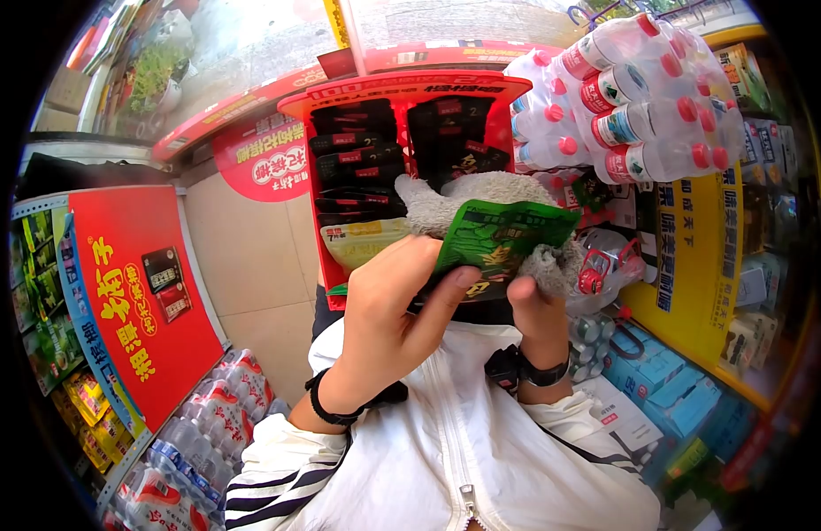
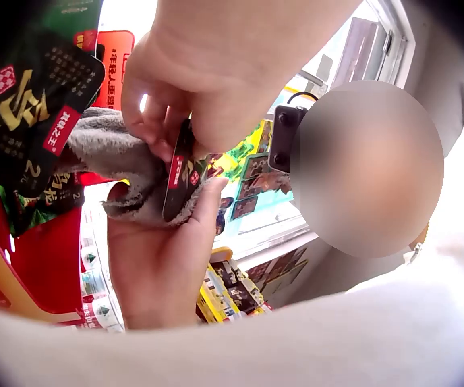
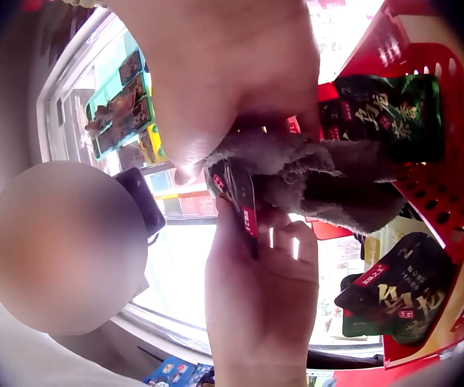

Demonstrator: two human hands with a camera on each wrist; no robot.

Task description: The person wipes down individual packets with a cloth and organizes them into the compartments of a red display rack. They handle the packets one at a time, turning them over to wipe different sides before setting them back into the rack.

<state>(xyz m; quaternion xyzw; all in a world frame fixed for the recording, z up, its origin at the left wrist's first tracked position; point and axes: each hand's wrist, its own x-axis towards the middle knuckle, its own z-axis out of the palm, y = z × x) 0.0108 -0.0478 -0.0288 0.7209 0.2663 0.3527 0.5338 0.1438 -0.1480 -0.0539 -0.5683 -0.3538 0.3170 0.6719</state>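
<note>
In the head view a flat green packet (image 1: 494,234) is tilted in front of the white jacket. My left hand (image 1: 388,296) pinches its left end, thumb on the printed face. A fluffy grey cloth (image 1: 424,205) spreads behind the packet and wraps round to its right edge. There my right hand (image 1: 541,310) grips the cloth against the packet. The left wrist view shows the packet edge-on, its dark side with a red label (image 2: 176,173) between both hands. Beyond the hands stands a red display basket (image 1: 291,106) with rows of dark packets (image 1: 357,159).
Shrink-wrapped water bottles (image 1: 632,106) stack up at the right, above a yellow panel (image 1: 694,257). Blue cartons (image 1: 645,363) lie below it. On the left are a red sign board (image 1: 132,292) and more wrapped bottles (image 1: 198,442). Tiled floor (image 1: 251,257) shows between.
</note>
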